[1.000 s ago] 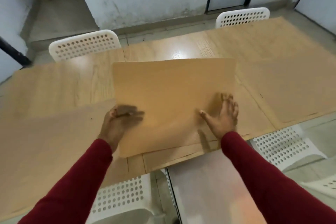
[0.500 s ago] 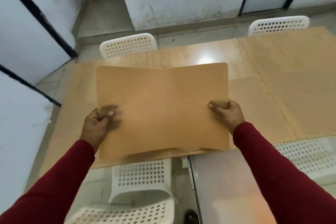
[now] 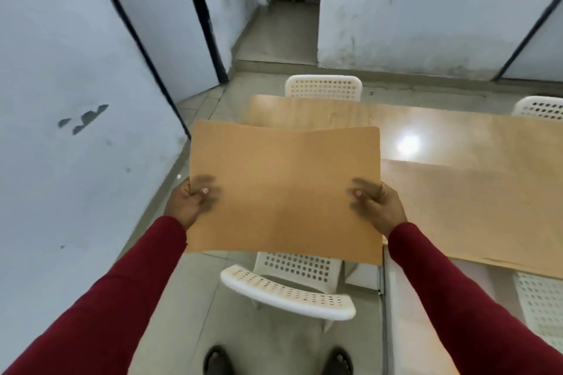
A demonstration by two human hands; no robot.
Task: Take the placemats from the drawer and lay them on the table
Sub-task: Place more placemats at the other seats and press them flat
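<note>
A person stands at the near left corner of a wooden table (image 3: pixel 350 114), carrying one tan placemat (image 3: pixel 285 189) in the air in front of the body. At least one placemat (image 3: pixel 475 213) already lies flat on the tabletop to the right, its near edge slightly overhanging the table's front edge; whether a further one lies beyond it toward the far right cannot be told, since mat and table are nearly the same colour. The left end of the table appears uncovered, so the task reads as partly done: the carried mat has yet to be laid, most likely at that left end. The drawer is not in view, so how many mats remain cannot be judged.

The left hand (image 3: pixel 185 202) grips the mat's left edge at about mid-height, thumb on top and fingers curled underneath. The right hand (image 3: pixel 379 207) grips the right edge in the same way, thumb over the upper face. Both arms, in dark red sleeves (image 3: pixel 100 307), reach forward and slightly apart. The mat is tilted toward the viewer and bows along a shallow central crease, clear of the table, above a white perforated chair (image 3: pixel 289 292) tucked at the table's near side. A second white chair (image 3: pixel 324 88) stands at the far side.
</note>
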